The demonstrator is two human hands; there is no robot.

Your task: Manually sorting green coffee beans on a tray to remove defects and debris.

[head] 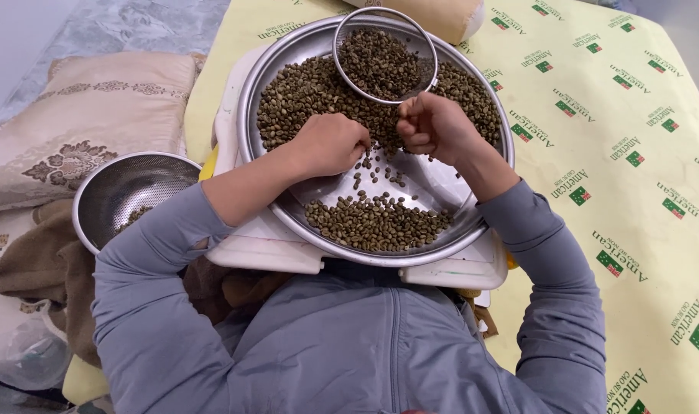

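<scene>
We see both hands working inside a wide round metal tray (pixel 487 207) that rests on a white plastic board (pixel 266 249) across the person's lap. The left hand (pixel 330 143) lies knuckles up near the middle of the tray, fingers curled down with the tips touching a few loose green coffee beans (pixel 376 175) on the bare metal; whether it pinches one we cannot tell. The right hand (pixel 434 126) is just beside it, loosely fisted, with thumb and fingertips drawn together as if around a bean, though the bean itself is hidden from us.

The beans lie in two heaps: a large heap (pixel 307 96) fills the far half of the tray, and a smaller heap (pixel 376 222) sits along the near rim, with the scattered beans between them under the hands. A small round wire sieve (pixel 430 57) full of beans rests on the far heap, at the far edge of the tray, just above the right hand.

Well apart, to the left of the board, a steel colander bowl (pixel 127 188) stands on brown cloth (pixel 35 261), holding a few beans at its bottom. Behind it lies a beige patterned cushion (pixel 88 115). A yellow printed sheet (pixel 618 115) covers the surface under and to the right of the tray. Grey sleeves (pixel 545 253) cover both arms to the forearm.
</scene>
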